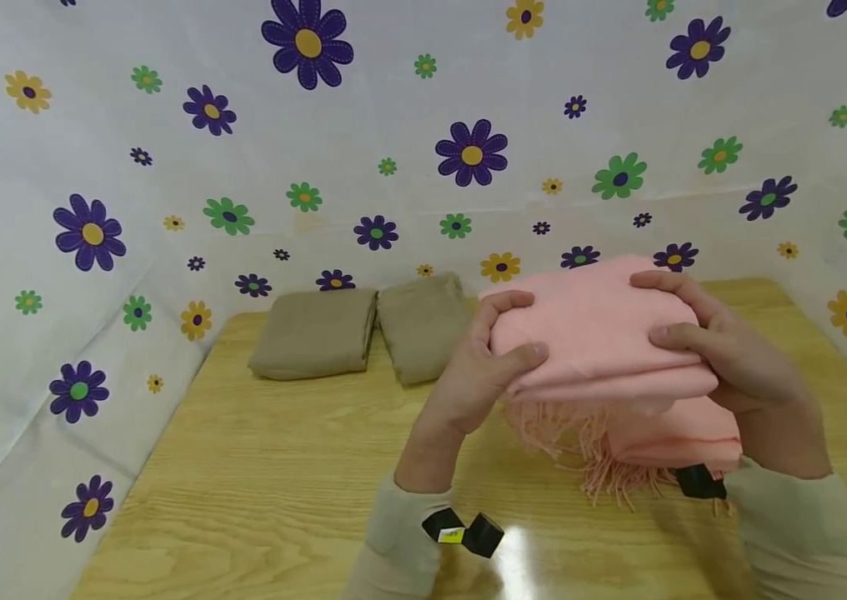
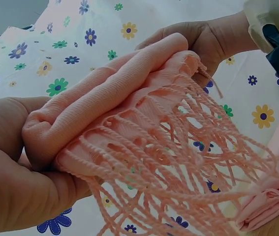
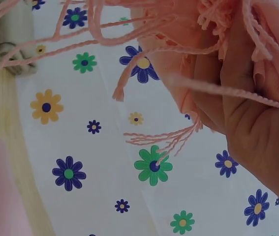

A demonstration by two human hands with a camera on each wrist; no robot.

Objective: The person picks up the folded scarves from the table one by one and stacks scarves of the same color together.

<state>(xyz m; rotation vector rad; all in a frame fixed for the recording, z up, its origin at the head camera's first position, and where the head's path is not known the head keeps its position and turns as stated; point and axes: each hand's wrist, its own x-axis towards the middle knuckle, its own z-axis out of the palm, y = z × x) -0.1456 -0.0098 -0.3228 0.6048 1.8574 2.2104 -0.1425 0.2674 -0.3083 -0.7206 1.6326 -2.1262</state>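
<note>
My left hand (image 1: pixel 478 367) and right hand (image 1: pixel 742 358) grip opposite ends of folded pink scarf (image 1: pixel 592 329) above desk (image 1: pixel 258 492), fringe (image 1: pixel 588 433) dangling. Second pink scarf (image 1: pixel 682 433) lies on desk. Two folded khaki cloths (image 1: pixel 314 333) farther left.

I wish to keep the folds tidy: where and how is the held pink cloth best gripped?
Probably by both short ends, left hand and right hand from opposite sides: the held pink cloth is a wide, layered bundle, fringe hanging below.
</note>
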